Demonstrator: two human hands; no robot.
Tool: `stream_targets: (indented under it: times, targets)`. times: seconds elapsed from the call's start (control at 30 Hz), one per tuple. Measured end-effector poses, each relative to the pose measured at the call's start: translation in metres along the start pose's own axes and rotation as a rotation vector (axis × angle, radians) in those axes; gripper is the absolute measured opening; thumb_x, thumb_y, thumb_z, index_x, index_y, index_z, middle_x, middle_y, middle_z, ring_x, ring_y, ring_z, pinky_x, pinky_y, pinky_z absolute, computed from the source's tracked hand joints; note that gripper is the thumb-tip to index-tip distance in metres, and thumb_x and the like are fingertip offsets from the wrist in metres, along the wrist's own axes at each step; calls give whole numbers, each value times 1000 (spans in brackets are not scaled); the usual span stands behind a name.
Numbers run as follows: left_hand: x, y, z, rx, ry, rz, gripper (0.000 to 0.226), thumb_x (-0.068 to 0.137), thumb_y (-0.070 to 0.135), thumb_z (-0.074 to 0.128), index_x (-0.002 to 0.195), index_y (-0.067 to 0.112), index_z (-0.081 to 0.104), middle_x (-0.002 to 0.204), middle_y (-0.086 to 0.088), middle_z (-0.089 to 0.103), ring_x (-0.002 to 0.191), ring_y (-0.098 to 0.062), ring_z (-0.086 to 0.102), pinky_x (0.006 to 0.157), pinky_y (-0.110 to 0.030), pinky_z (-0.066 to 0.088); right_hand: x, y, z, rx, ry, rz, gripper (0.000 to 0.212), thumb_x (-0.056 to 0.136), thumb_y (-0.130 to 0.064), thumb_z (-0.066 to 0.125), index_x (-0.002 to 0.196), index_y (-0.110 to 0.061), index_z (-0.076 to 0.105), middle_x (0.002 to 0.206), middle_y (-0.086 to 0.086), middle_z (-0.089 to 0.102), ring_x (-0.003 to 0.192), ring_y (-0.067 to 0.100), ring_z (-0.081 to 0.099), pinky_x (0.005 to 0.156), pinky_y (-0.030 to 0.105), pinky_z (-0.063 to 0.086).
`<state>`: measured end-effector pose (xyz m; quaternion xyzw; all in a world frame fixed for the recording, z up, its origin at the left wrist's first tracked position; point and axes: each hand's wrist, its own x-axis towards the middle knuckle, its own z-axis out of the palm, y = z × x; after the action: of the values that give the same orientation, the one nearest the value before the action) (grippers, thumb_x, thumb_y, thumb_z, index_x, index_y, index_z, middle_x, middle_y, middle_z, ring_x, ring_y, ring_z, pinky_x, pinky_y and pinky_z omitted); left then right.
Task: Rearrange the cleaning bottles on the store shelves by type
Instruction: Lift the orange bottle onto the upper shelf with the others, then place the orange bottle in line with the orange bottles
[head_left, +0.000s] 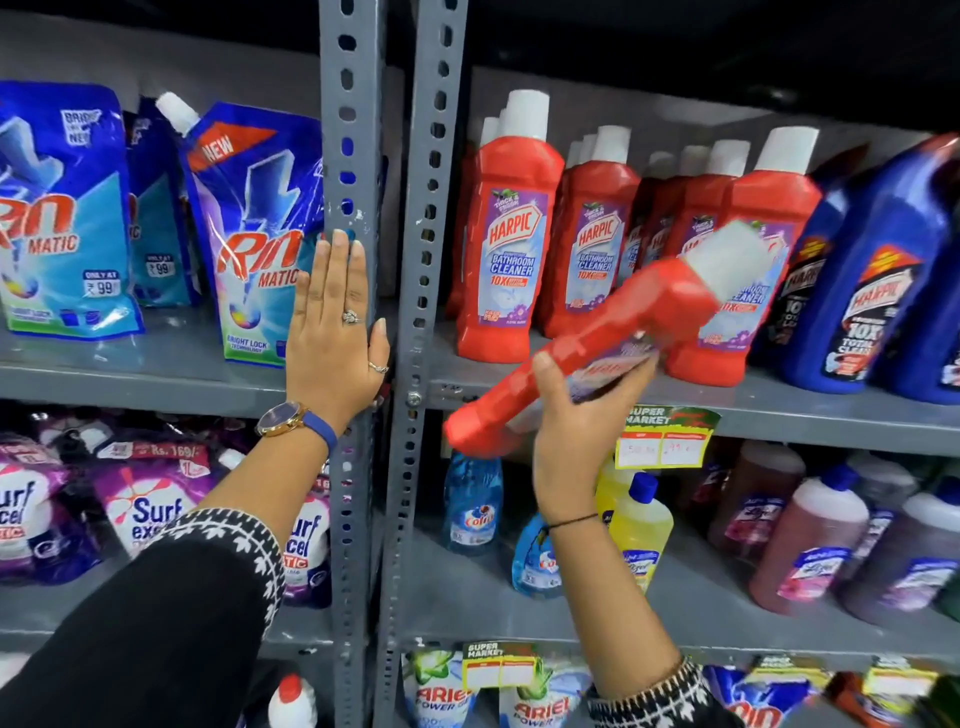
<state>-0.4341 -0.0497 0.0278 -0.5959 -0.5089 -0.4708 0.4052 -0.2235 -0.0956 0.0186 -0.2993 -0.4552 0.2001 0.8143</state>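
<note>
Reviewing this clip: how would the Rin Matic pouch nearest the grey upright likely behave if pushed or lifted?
The Rin Matic pouch looks like soft film with creases, so it would probably flex and sag rather than stay stiff. It already leans, so a push could likely topple it. Its glossy surface may be somewhat slippery. The left hand rests flat beside it, on the grey upright.

Two hands (332, 332), one tilted red bottle (587, 353)
</note>
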Motion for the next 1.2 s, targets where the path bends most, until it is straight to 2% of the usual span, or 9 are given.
stream_targets:
  times: [0.07,0.2,0.3,0.53,0.73,0.83,1.0,1.1,1.2]
  targets:
    - [0,-1,1,-5,9,1,69,90,20,40,149,-2,12,154,-21,17,145,-17,-7,119,-37,1,25,-9,6,22,75,-36,105,66,-34,75,147,-8,13,142,-4,33,128,3,38,104,12,31]
    - [0,-1,2,-31,18,-1,67,90,20,39,149,0,13,154,-20,18,145,-19,-2,119,-38,2,74,-16,20,-85,217,-141,102,70,-23,76,147,-3,11,140,-4,26,126,-4,24,99,0,16]
    - [-1,-2,2,-37,17,-1,67,91,21,39,149,1,12,155,-19,17,145,-20,0,119,-38,3,99,-11,25,-258,217,-171,104,71,-22,77,148,-5,9,150,11,28,135,17,25,99,0,12]
    - [-1,-2,3,-47,24,-2,67,91,22,37,150,2,11,155,-18,16,145,-18,-2,119,-39,4,132,17,26,-692,23,-163,102,66,-39,74,148,-16,17,133,19,44,114,35,51,88,41,45]
    - [-2,-1,3,-38,18,-7,68,92,22,37,150,3,9,155,-17,15,145,-18,-3,119,-39,5,138,24,22,-696,1,-163,103,67,-38,74,148,-15,16,132,18,44,114,35,50,91,37,42]
    - [-2,-1,2,-32,17,-10,67,92,22,37,150,2,10,155,-18,15,145,-18,-4,119,-40,6,139,27,22,-684,-1,-188,105,64,-42,73,148,-14,16,132,19,44,115,35,50,98,45,42]
    - [-1,0,2,-31,20,-11,67,91,22,38,149,1,11,155,-19,16,145,-17,-6,118,-41,7,116,26,14,-713,57,-140,107,72,-56,70,149,-18,7,155,10,22,140,24,21,107,55,20]
    - [-1,0,2,-27,20,-8,67,92,22,39,149,1,11,155,-19,17,145,-17,-6,118,-41,8,59,32,-3,-585,130,-375,83,81,-52,63,144,-17,22,149,9,31,135,14,25,108,44,20]
    - [-1,0,1,-15,21,-2,67,91,20,41,149,-1,14,154,-20,18,145,-17,-5,119,-39,5,-7,74,-23,-622,33,-585,53,86,-48,59,121,-12,41,119,7,44,111,24,41,98,35,28]
